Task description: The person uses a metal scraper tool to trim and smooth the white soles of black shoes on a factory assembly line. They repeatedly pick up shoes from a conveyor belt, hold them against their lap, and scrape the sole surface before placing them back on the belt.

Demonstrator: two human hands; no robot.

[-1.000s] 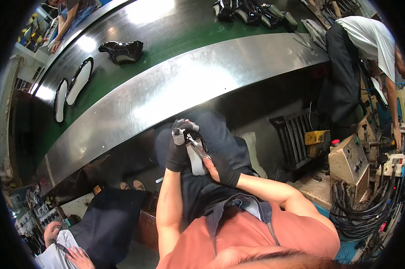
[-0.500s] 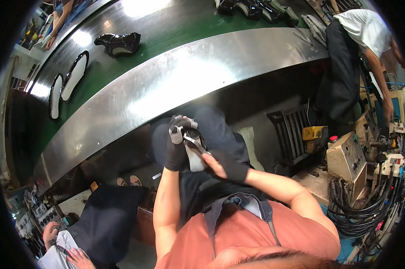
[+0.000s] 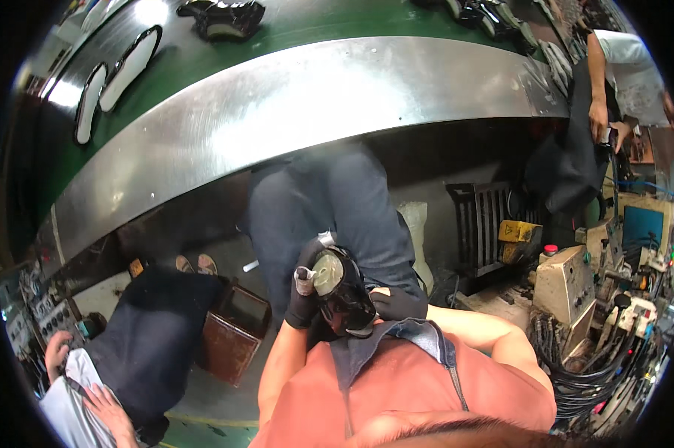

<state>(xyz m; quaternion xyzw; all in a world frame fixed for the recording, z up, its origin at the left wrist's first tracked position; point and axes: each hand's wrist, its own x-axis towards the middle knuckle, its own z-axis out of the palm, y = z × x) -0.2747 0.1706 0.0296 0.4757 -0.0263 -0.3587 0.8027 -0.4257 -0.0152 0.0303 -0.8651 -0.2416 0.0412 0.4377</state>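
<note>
Knees point(image 3: 318, 198) between shoe point(image 3: 346, 299) and ledge point(image 3: 203, 142)

Place: you are in a shoe workshop.
Bench: your long green bench top point(image 3: 337, 21), steel edge point(image 3: 277, 104) nearest you, carries flat white soles point(image 3: 130, 69) and glossy black footwear.
Machinery: your right has a control box point(image 3: 562, 287) and bundled cables point(image 3: 565, 366).
Co-workers: one person point(image 3: 628, 82) on your right, another point(image 3: 91, 381) on your left.

On my head view, I see the left hand point(image 3: 305, 290) gripping a glossy black shoe point(image 3: 348, 299), and the right hand point(image 3: 398, 304) just beside it. White soles point(image 3: 132, 69) lie on the green work surface point(image 3: 314, 28).
</note>
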